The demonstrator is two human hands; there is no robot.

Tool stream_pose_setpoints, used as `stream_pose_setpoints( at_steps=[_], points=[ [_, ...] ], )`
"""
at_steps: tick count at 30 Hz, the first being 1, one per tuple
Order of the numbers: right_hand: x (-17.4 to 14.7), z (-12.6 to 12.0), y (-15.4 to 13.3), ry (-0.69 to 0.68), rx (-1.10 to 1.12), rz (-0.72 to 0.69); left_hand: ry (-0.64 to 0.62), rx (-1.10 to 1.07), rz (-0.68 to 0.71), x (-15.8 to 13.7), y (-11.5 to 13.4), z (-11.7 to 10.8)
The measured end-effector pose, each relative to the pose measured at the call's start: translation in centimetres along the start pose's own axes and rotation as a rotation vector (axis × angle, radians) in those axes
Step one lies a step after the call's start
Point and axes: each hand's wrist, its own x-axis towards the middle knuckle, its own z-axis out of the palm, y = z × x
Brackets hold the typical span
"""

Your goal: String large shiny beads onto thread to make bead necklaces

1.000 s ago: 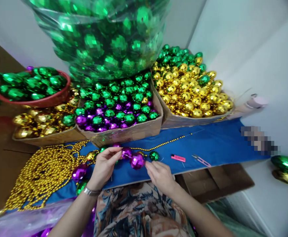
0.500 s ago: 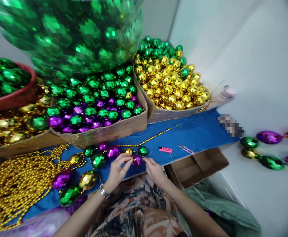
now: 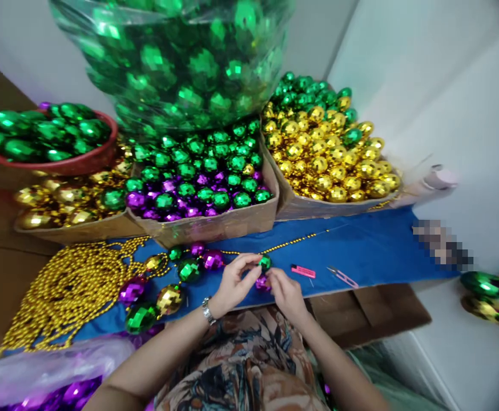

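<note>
My left hand (image 3: 237, 281), with a metal watch at the wrist, pinches a shiny green faceted bead (image 3: 265, 262) between thumb and fingertips. Close against that bead, my right hand (image 3: 288, 294) has its thumb and fingers pressed together; what they grip is too small to make out. Just below the fingertips hangs a purple faceted bead (image 3: 262, 282). Leftward on the blue cloth (image 3: 373, 245) lies a garland of larger beads, among them a purple bead (image 3: 213, 260), a green bead (image 3: 189, 270) and a gold bead (image 3: 169, 299).
A pink lighter (image 3: 303, 271) and pink-handled thread snips (image 3: 342, 277) lie right of my hands. Behind stand cardboard boxes of green-purple beads (image 3: 215, 225) and gold beads (image 3: 318, 164). Gold bead strands (image 3: 73, 291) are heaped at left, under a red basin (image 3: 104, 157).
My left hand has shifted from the small purple bead to the green bead. My right hand has come in closer to it. The camera view has swung left.
</note>
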Motion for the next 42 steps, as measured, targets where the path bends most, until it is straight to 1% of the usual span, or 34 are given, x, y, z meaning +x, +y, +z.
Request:
stream_pose_setpoints(
  at_steps=[2,3,5,8,10,12,16,19,22,24,26,28,29,31,33,34,36,38,40,42],
  points=[
    [0.5,-1.4,-0.9,0.02,0.088,0.072,-0.09,0.028,0.041,0.0,-0.6,0.7],
    [0.8,-2.2,-1.5,0.03,0.108,0.077,-0.14,0.048,0.074,0.0,-0.9,1.0],
    [1.6,-3.6,-2.9,0.059,0.081,0.032,-0.23,0.059,0.139,0.2,-1.0,1.6],
    [2.8,-5.3,-4.7,0.077,0.014,-0.059,-0.309,-0.002,0.189,0.7,-0.4,1.9],
    [3.6,-6.0,-5.4,0.063,0.008,-0.104,-0.331,-0.043,0.188,1.2,0.2,2.0],
    [4.1,-6.4,-5.7,0.056,0.02,-0.118,-0.36,-0.069,0.161,1.7,0.9,1.9],
    [4.7,-6.2,-5.4,0.019,0.045,-0.053,-0.427,-0.088,0.073,2.5,1.4,1.9],
    [5.0,-5.8,-4.4,0.009,0.085,0.029,-0.432,-0.064,-0.011,2.8,0.3,2.0],
    [5.3,-5.9,-3.2,0.021,0.206,0.119,-0.399,0.001,-0.057,2.9,-1.9,2.1],
    [5.5,-6.4,-2.7,0.085,0.31,0.157,-0.408,0.068,-0.033,3.0,-3.2,2.0],
    [5.6,-6.9,-2.8,0.192,0.415,0.17,-0.407,0.165,0.026,3.0,-3.7,1.8],
    [5.7,-7.4,-3.3,0.253,0.499,0.157,-0.347,0.22,0.087,3.2,-3.4,1.8],
    [5.8,-7.5,-3.6,0.247,0.531,0.144,-0.309,0.202,0.106,3.3,-2.9,1.9],
    [6.0,-7.6,-4.6,0.184,0.563,0.122,-0.273,0.075,0.112,3.7,-1.4,2.2],
    [6.4,-7.7,-5.5,0.134,0.556,0.1,-0.32,-0.103,0.068,4.3,0.5,2.8],
    [6.6,-7.8,-5.9,0.138,0.546,0.087,-0.357,-0.191,0.027,4.6,1.4,3.0],
    [7.0,-8.2,-6.5,0.201,0.525,0.055,-0.415,-0.334,-0.07,5.1,2.7,3.4],
    [7.4,-9.0,-6.9,0.293,0.501,0.012,-0.427,-0.405,-0.149,5.5,3.0,3.5],
    [7.6,-9.8,-7.0,0.363,0.462,-0.014,-0.394,-0.409,-0.192,5.6,2.7,3.1],
    [7.7,-10.3,-6.8,0.407,0.432,-0.005,-0.373,-0.37,-0.211,5.7,2.1,2.6]
  ],
)
